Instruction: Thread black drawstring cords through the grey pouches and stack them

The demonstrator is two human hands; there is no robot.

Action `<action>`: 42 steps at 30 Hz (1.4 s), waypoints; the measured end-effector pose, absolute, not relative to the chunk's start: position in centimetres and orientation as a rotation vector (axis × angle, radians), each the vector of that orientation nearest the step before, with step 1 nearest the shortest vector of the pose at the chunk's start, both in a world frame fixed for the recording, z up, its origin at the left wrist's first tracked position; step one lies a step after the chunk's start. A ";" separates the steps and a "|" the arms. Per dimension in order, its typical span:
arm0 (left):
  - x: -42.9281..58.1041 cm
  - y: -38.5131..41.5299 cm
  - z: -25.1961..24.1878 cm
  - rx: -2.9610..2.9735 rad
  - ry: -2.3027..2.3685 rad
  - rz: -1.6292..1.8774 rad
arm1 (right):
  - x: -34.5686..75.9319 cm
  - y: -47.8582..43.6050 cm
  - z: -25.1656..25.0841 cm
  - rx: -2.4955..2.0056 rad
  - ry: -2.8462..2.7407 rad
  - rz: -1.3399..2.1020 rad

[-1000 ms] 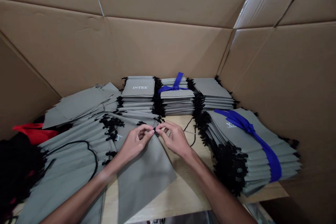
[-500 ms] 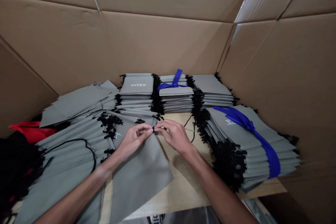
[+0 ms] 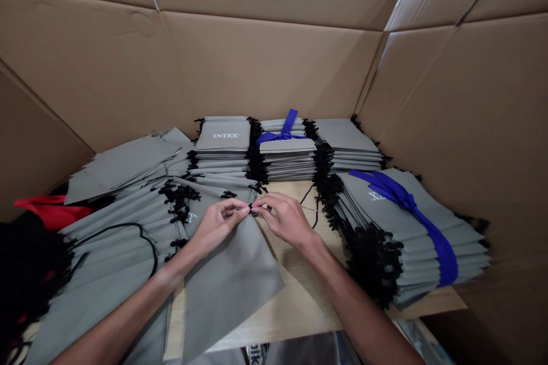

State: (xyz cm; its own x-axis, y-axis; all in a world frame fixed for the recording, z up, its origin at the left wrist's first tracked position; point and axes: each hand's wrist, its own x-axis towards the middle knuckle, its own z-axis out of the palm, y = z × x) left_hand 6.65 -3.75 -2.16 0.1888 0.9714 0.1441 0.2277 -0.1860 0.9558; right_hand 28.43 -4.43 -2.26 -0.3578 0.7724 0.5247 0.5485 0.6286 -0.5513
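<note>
A flat grey drawstring bag lies on the wooden table in front of me, its corner pointing away. My left hand and my right hand meet at that top corner. Both pinch the small black cord there between thumb and fingertips. A loose length of black cord trails on the table just right of my right hand.
Stacks of grey bags with black cords fill the table: an INTEX-printed stack, a blue-ribbon-tied stack, another behind, a large ribboned bundle at right, fanned bags at left. Something red lies far left. Cardboard walls enclose everything.
Both hands stay pinched together at the bag's corner with only small finger movement. The view has tilted slightly, so everything sits a little higher in the picture.
</note>
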 end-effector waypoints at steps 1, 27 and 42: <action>6.7 -3.8 -2.1 1.595 1.169 1.074 | 28.4 -4.5 -2.2 -1.030 -2.065 0.342; 7.4 -4.4 -1.8 1.517 1.119 1.104 | 26.8 -5.2 -2.4 -1.233 -2.131 0.189; 6.9 -4.2 -1.0 1.521 1.029 0.933 | 27.2 -5.0 -1.8 -1.244 -2.255 0.146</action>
